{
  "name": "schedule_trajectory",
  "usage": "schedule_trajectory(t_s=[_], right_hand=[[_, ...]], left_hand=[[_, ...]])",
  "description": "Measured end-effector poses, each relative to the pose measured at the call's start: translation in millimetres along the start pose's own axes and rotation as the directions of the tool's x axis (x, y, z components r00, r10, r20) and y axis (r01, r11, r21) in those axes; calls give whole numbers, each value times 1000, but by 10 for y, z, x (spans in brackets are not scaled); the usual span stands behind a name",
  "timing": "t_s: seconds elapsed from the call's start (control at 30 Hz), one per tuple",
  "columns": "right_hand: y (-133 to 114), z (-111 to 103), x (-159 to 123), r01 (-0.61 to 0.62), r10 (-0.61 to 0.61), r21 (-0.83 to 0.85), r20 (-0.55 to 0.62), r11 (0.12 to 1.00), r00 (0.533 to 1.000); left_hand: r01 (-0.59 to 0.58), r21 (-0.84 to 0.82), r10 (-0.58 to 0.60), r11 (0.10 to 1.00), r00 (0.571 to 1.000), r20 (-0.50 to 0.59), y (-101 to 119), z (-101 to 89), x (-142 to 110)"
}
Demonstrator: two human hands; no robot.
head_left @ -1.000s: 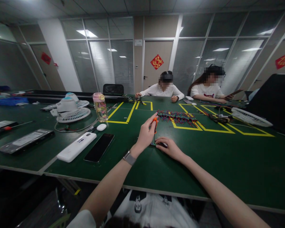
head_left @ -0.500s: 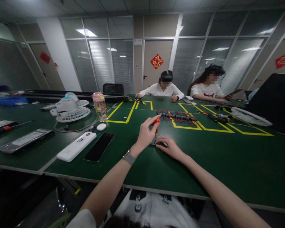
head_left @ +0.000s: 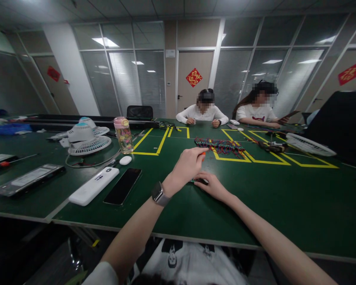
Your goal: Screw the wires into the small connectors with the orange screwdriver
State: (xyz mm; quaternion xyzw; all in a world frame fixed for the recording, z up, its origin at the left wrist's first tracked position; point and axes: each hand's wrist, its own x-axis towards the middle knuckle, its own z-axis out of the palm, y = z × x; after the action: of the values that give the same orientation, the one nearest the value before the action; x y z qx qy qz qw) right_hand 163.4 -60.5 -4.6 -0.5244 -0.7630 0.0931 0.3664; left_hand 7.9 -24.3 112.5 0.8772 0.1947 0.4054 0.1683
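My left hand (head_left: pixel 186 168) is closed round a screwdriver (head_left: pixel 204 153); only a bit of its orange handle shows past the fingers, and its shaft is hidden behind the hand. Below it, a small green circuit board (head_left: pixel 192 181) lies on the table, mostly covered. My right hand (head_left: pixel 211 185) rests on the table with bent fingers gripping the board's right side. Just beyond both hands sits a row of similar boards with red and blue wires (head_left: pixel 221 146).
To the left lie a black phone (head_left: pixel 123 186), a white power bank (head_left: pixel 94 186) and a white oval case (head_left: pixel 125 160). A bottle (head_left: pixel 124 136) stands behind them, beside white fan parts (head_left: pixel 89 139). Yellow tape (head_left: pixel 145 152) marks the green table. Two people sit opposite.
My left hand has turned at the wrist, tilting over the screwdriver so that its handle and shaft are now mostly hidden. My right hand stays put. A person opposite has drawn one hand inward.
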Motion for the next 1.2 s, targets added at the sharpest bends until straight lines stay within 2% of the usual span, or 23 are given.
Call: schedule_trajectory(t_s=[0.1,0.17,0.2,0.27,0.33,0.4,0.47,0.53,0.6,0.7,0.8,0.9,0.97,1.0,1.07,1.13,1.2], right_hand=[[-4,2,-2,-17,16,-15,-14,1000,1000],[-8,2,1,-15,14,-16,-15,1000,1000],[-11,2,4,-9,9,-12,-12,1000,1000],[-18,1,9,2,-2,-1,-1,1000,1000],[-26,-1,12,2,-2,9,4,1000,1000],[-35,-6,12,-6,6,12,4,1000,1000],[-43,-12,9,-10,10,13,6,1000,1000],[-45,-18,6,-6,6,18,12,1000,1000],[-41,-22,3,-2,1,22,16,1000,1000],[-25,-23,1,-3,3,18,21,1000,1000],[-11,-20,2,-10,10,17,21,1000,1000],[-9,-18,4,-6,6,23,21,1000,1000],[-11,-17,6,-4,3,21,20,1000,1000],[-12,-18,7,-4,4,19,19,1000,1000],[-13,-19,9,-7,7,15,19,1000,1000],[-15,-21,10,-8,7,16,23,1000,1000],[-19,-24,11,-7,6,19,27,1000,1000]], left_hand=[[-30,64,23,997,994,105,67,22,102],[-7,149,-8,989,995,97,55,63,137],[12,179,-24,984,998,61,31,87,141],[74,225,-58,972,995,-78,-44,130,126],[86,236,-40,968,980,-193,-138,156,98],[2,127,23,992,980,-197,-233,160,79],[-68,-107,48,992,984,-174,-314,148,83],[-2,-340,-34,940,994,-100,-371,131,102],[81,-527,-90,846,996,9,-401,118,122],[109,-594,-115,797,993,27,-409,116,129],[40,-454,-100,890,989,-108,-404,131,103],[2,-79,-24,997,958,-284,-388,139,57],[-28,128,62,991,962,-266,-370,139,34],[-50,160,88,986,966,-241,-360,142,30],[-84,92,102,992,974,-204,-345,156,38],[-75,-95,57,993,981,-186,-339,178,63],[-15,-321,-30,947,991,-134,-341,194,90]])
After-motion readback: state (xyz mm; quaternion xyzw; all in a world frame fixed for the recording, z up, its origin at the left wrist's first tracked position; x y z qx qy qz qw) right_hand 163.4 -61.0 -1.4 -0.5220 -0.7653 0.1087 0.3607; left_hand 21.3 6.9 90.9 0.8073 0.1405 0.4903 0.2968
